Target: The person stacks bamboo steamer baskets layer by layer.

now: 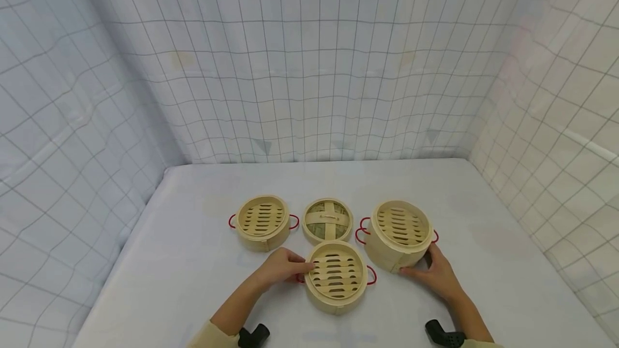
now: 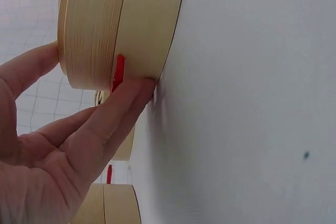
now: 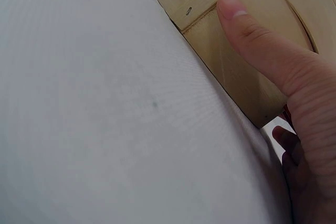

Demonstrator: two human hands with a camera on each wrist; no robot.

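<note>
Head: I've got the left hand (image 1: 285, 268) clamped on the front steamer (image 1: 337, 278), mid-table (image 1: 184, 251), right hand (image 1: 437, 275) gripping the steamer stack (image 1: 393, 254) right of it. Left wrist: thumb on rim, fingertips at base. Right wrist: thumb on stack's side; fingertips partly hidden, contact hard to judge.

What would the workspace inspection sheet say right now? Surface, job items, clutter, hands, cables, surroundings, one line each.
Surface: white table; small dark spot in the left wrist view.
Job items: front basket, slatted; basket stack to its right; far-left basket and woven lid farther back.
Clutter: nothing seen.
Hands: left hand grips the front basket at its left side; right hand holds the near right side of the stack.
Cables: nothing seen.
Surroundings: white hangings with grid lines at back and both sides.
</note>
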